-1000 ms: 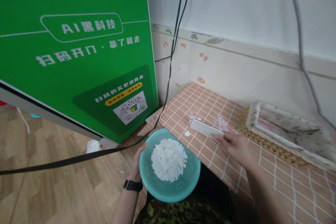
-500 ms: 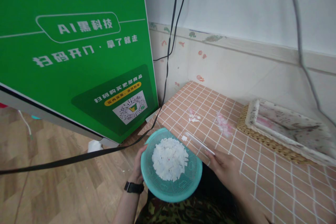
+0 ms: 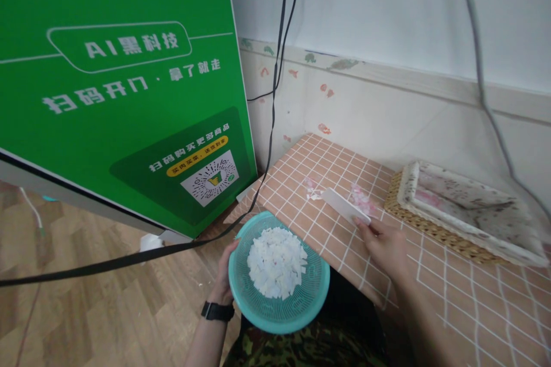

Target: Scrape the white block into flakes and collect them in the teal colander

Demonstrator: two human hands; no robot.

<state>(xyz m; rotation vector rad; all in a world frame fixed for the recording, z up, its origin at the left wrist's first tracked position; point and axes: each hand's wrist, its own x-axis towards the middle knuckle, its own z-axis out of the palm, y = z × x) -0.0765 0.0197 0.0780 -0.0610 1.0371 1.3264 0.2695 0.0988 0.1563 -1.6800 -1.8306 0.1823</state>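
My left hand [image 3: 224,272] grips the left rim of a round teal plastic colander [image 3: 316,298], its fingers partly hidden beneath. A heap of small white flakes [image 3: 276,262], like cut paper, lies inside the colander. My right hand [image 3: 385,245] pinches one end of a flat white strip [image 3: 344,206], which looks like stiff card, above the checked tabletop. Near the strip's far end are a few white scraps [image 3: 314,195]. Just beyond it lies a patch of pink and white scraps [image 3: 362,199].
A wicker basket [image 3: 413,215] with a floral cloth lining stands on the checked table [image 3: 465,304] at right. To the left rises a green cabinet [image 3: 129,126] with Chinese lettering. A black cable [image 3: 272,126] hangs ahead and runs across the left side above the wooden floor [image 3: 172,309].
My right hand has moved away from the colander, right and farther over the table, carrying the white strip, whose broad face now shows. The colander stays in my left hand.
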